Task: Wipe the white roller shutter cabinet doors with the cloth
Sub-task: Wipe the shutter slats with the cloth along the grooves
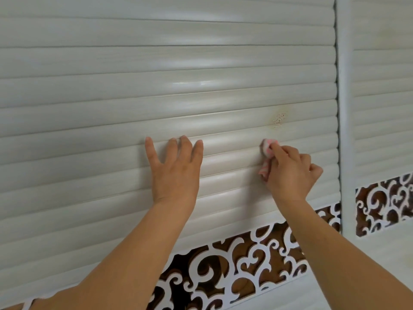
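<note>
The left hand (176, 168) lies flat against the door (89, 90), fingers straight and spread over the slats, holding nothing; the right hand (290, 173) is curled round a small bunched cloth (268, 145), pink and white, pressing its tip to a slat with the forefinger stretched along it; the cloth sits on the right part of this door, just below and left of a brownish speckled stain (279, 119), which it does not yet touch. A second door (380, 86) stands to the right beyond a white upright post (345, 108); under both runs a fretwork band (245, 253) of white scrolls over a dark brown ground. Judging from the stain, the work here looks unfinished, and the risks lie in how the cloth meets the ribs; a wad this small may ride the crowns of the slats and skip the grooves between them, leaving dirt in the seams; a hard rub at the stain might smear it along the slat rather than lift it, all the more if the cloth is already soiled, which cannot be told from here; slats of this kind probably flex, so pressure from the right hand without the left bracing nearby could make the door give or rattle; a downward stroke carried too far could snag the cloth on the cut edges of the fretwork; the second door could simply be missed.
</note>
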